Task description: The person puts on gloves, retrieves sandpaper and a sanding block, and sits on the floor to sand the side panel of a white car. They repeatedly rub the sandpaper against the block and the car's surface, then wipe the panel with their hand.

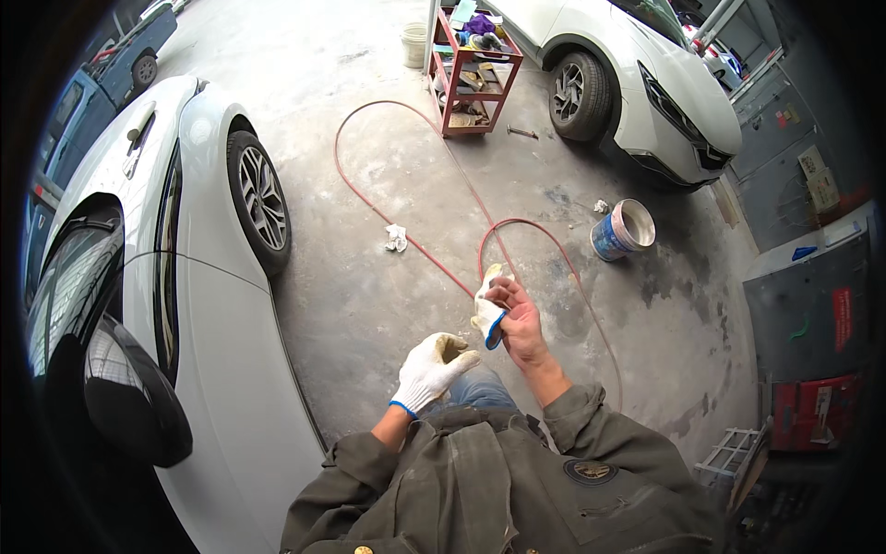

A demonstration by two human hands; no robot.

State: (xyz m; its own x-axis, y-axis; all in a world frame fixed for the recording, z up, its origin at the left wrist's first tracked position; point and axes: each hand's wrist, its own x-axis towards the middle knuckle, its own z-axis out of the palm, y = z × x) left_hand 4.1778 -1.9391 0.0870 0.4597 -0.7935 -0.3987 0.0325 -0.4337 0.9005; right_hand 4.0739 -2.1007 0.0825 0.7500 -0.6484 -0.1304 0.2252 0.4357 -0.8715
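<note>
Beneath the fingers, a grey, stained concrete floor [351, 360]. Well to their left, a large, glossy white car [217, 332] with a rounded black side mirror [138, 397]. Far ahead and to the right, a second white car [591, 28]. Ahead of the fingers and slightly to the left, a red metal shelf trolley [460, 102], loaded with small items too jumbled to sort out. Looping over the floor ahead of and beside the fingers, a long, thin red hose [441, 266]. Ahead and to the right, a round plastic bucket [609, 237], blue and white outside, pale inside.

Below the middle, the left hand [429, 371] in a white knit work glove [421, 380] with a blue-edged cuff: fingers curled, with a gap between them and the thumb, apparently holding nothing. Just ahead and to the right, the bare right hand [523, 331], with fingers bent loosely inward. Right against those fingers, on their left, a loose white knit glove [486, 310] with a blue cuff edge: long axis running away from the body, cuff nearest, glove fingers farthest. Nearer to that glove, the right hand; near the cuff but apart, the left fingertips. With the right thumb out of sight, impossible to tell whether pinching the glove or tucked inside.

Farther ahead and to the left of both sets of fingers, a small, crumpled white wad [396, 238], perhaps paper.
</note>
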